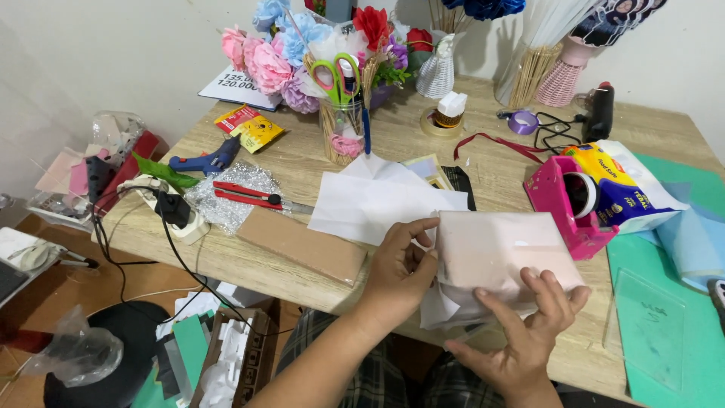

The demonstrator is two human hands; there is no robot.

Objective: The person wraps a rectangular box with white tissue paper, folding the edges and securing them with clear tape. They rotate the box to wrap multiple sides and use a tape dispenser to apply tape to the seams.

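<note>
1. The table (317, 162) is light wood and lies under both hands, spreading away from them on every side.
2. A green mat (664, 332) lies right of the right hand, with a pale blue sheet (695, 242) at its far edge.
3. White paper (377, 200) lies just beyond the left hand, its near edge close to the fingertips.
4. The pink box (502, 253), wrapped in clear film over white tissue, sits between the hands at the near table edge.
5. A brown card (302, 243) lies left of the left hand, near it but not touching.
6. A pink tape dispenser (566, 200) stands beyond the right hand, just past the box's far corner, with a yellow and blue pack (623, 189) beside it.
7. A bunch of paper flowers (302, 53) stands far beyond the left hand.
8. The left hand (400, 272) grips the box's left end, thumb on the near side, fingers curled over the top.
9. The right hand (521, 332) presses on the box's near right corner, fingers spread flat on the wrap.
10. A red cutter (249, 195) lies well left of the left hand, on silver foil.
</note>
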